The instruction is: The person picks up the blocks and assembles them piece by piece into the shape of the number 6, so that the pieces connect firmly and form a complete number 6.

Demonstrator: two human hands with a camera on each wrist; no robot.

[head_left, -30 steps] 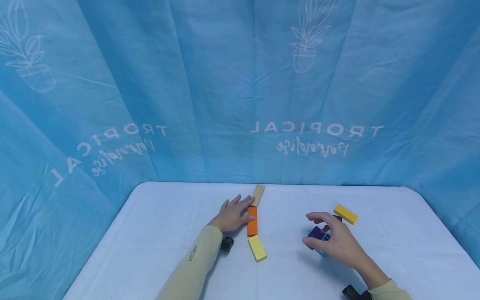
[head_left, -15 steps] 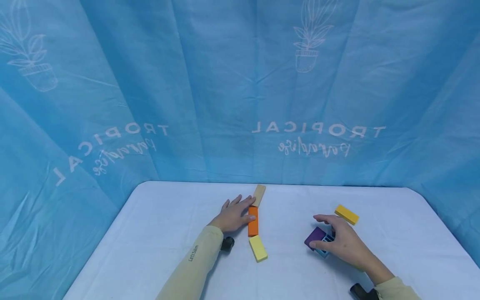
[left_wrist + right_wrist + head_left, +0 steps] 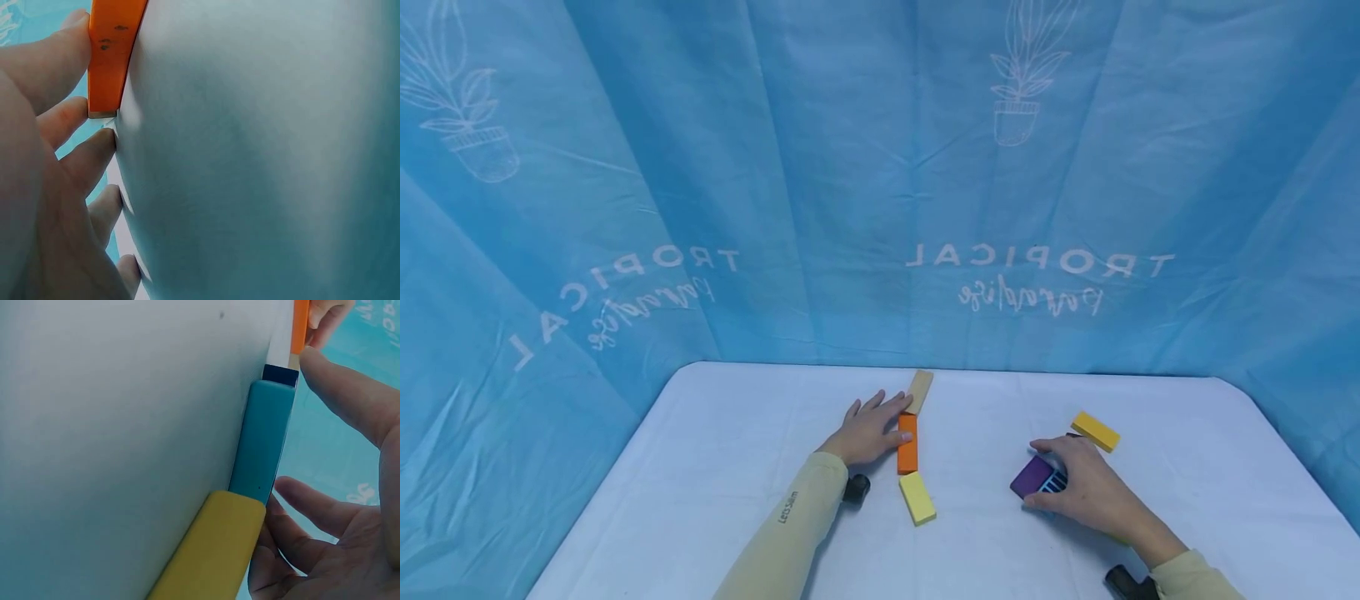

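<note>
The right hand (image 3: 1086, 479) has shifted outward and a little nearer the person over the last second, so the top of the purple block (image 3: 1032, 476) now shows whole in front of the blue striped piece (image 3: 1056, 481) — a small resettling around the blocks, I judge, rather than a carry. Its thumb and index finger stand apart, bowed about them; the right wrist view has a mustard block (image 3: 215, 544) nearest, then a teal block (image 3: 265, 431), then a dark block end (image 3: 281, 375) with the thumb tip close by. No pinch shows, though whether fingers press behind the blocks I cannot tell. Across to the left, the row on the white table (image 3: 662, 500) begins with the pale yellow block (image 3: 917, 498), then the orange block (image 3: 907, 446). The left hand (image 3: 861, 435) has stayed put there, fingers spread, thumb on the orange — touching, not gripping. A golden block (image 3: 1096, 431) lies aslant just past the right hand, and the plain wood block (image 3: 922, 385), at the left fingertips, lies farthest.
</note>
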